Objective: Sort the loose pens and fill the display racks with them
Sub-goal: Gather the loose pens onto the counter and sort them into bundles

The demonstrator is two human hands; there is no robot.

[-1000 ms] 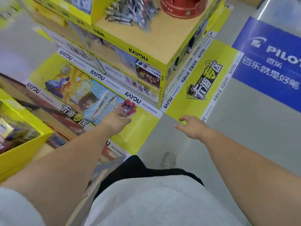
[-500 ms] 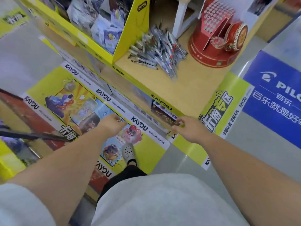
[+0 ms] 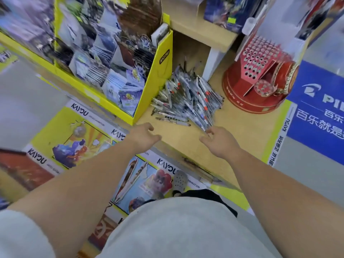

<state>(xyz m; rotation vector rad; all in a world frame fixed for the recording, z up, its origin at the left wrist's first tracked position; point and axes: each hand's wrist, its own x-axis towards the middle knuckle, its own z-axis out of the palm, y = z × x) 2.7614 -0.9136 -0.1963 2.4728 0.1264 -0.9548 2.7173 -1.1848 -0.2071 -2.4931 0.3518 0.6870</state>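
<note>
Heap of loose pens (image 3: 188, 101) on counter (image 3: 242, 131), beside red display rack (image 3: 260, 71). My left grip (image 3: 143, 136) and right grip (image 3: 219, 144) both apart, empty; right at heap's near edge. Pens judged light, stiff, slick, apt to roll: I'd pinch a few mid-barrel

Pens (image 3: 188, 101) lie heaped on the shelf (image 3: 234, 133); card box (image 3: 158, 84) to their left; display rack (image 3: 258, 79) to their right.
</note>
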